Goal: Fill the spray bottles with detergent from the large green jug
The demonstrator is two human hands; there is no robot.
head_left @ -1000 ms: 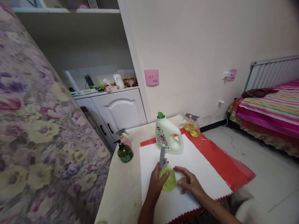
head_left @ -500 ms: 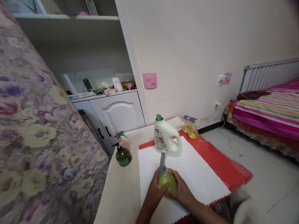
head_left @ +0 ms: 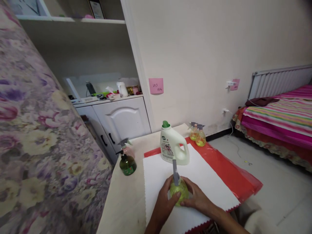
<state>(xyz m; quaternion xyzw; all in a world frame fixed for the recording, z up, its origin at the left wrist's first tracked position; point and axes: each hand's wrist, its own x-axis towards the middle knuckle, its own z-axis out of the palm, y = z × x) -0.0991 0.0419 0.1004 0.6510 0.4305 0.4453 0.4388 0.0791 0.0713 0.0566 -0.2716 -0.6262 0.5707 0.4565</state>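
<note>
Between my two hands is a clear spray bottle [head_left: 179,191] of yellow-green liquid, with a grey trigger head pointing away from me. My left hand [head_left: 166,200] wraps its left side, thumb across the front. My right hand [head_left: 195,196] grips the right side, its thumb low on the bottle. The bottle is over a white sheet [head_left: 207,182]; whether its base touches the sheet I cannot tell. Just beyond it stands a pale green detergent jug [head_left: 174,143] with an open spout and a handle on the right.
Two more spray bottles [head_left: 200,136] stand at the far right corner on red plastic [head_left: 224,165]. At the left are a dark green pump bottle [head_left: 128,165] and a pinkish spray bottle [head_left: 126,149]. A floral curtain [head_left: 48,136] hangs left of the table [head_left: 122,198].
Both hands and the spray bottle have shifted slightly right and toward me. The trigger head stands at a slightly different angle. The jug and other bottles stay in place.
</note>
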